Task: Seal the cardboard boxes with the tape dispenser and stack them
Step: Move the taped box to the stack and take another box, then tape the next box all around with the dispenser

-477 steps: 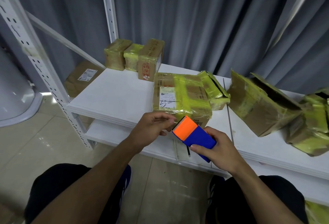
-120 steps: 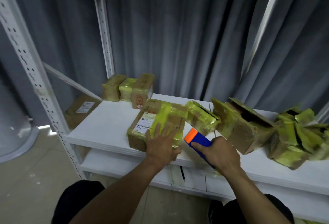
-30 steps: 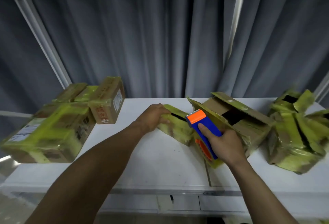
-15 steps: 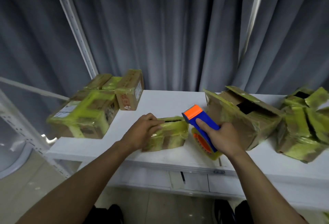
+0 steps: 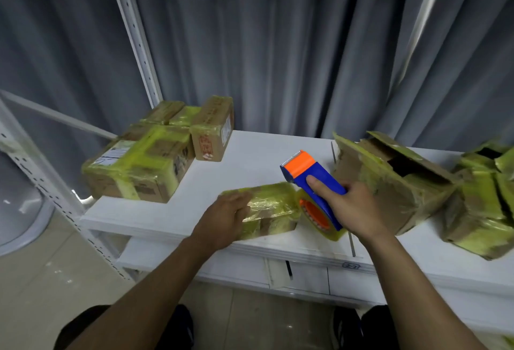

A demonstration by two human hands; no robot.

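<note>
On the worktop [image 5: 250,152]: cardboard boxes in three groups, and one dispenser.
Count, left: four closed boxes. One big box [image 5: 139,171], banded in yellow tape, sits at the near-left corner. Three rear boxes [image 5: 214,127] stand in a row just behind it, against the curtain [image 5: 278,43].
Count, middle: one small box [image 5: 269,208], wrapped in yellow tape, lies near the front edge, well apart from the left group.
Count, right: one open box [image 5: 389,183], tilted, with a heap [image 5: 484,199] of crumpled taped boxes beside it at the frame's edge. I cannot tell how many boxes are in the heap.
Open box, contents: flaps stand up and the inside is dark, so I cannot tell what it holds.
Heap, contents: one dark opening shows at the top, and nothing can be made out inside.
Dispenser [image 5: 314,180]: one, blue with an orange head, its toothed edge pointing up and away. It is raised between the small box and the open box.
Tape roll [image 5: 317,214]: one, with an orange core and yellowish tape. It hangs under the dispenser, just beside the small box's right end.
Left grip [image 5: 225,219]: holds the small box, with fingers bent over its left end.
Right grip [image 5: 350,208]: wraps the dispenser's handle, thumb pressed along the blue top.
Frame: one white perforated post [image 5: 133,32] rises behind the left group.
</note>
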